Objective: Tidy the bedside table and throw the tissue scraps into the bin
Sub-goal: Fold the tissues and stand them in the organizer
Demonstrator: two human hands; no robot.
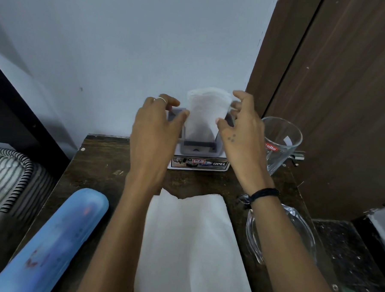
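A grey napkin holder (199, 147) stands at the back of the dark wooden bedside table (101, 163), with a stack of white tissues (205, 115) upright in it. My left hand (155, 132) is at the holder's left side, its fingertips curled at the holder's edge and the tissues. My right hand (241, 130) is at the right side, its thumb and fingers curved around the tissue stack. A large flat white tissue (191, 241) lies on the table in front, between my forearms.
A clear glass mug (281, 141) stands to the right of the holder. A second clear glass vessel (278, 230) lies under my right forearm. A blue cylindrical case (55, 241) lies at the front left. A striped cushion (5, 176) sits left; a wooden door (336, 97) stands right.
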